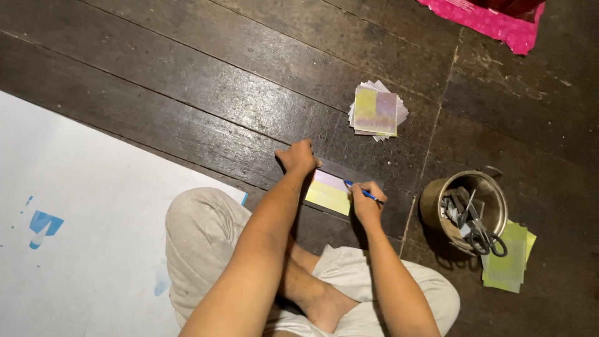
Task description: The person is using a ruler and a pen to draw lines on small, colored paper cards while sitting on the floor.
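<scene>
Paper strip laid on the floor mid-plank, ruler pressed down by closed left hand, blue pen pinched in right hand, paper stack beyond.

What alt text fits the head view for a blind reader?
A seated person's left hand presses a dark flat ruler onto a yellow-and-lilac paper sheet on the dark wooden floor, while the right hand holds a blue pen.

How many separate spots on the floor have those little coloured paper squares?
3. One stack lies on the floor beyond the hands; one sheet sits between the left hand and right hand; a greenish pile lies partly under the metal pot. More may be hidden.
</scene>
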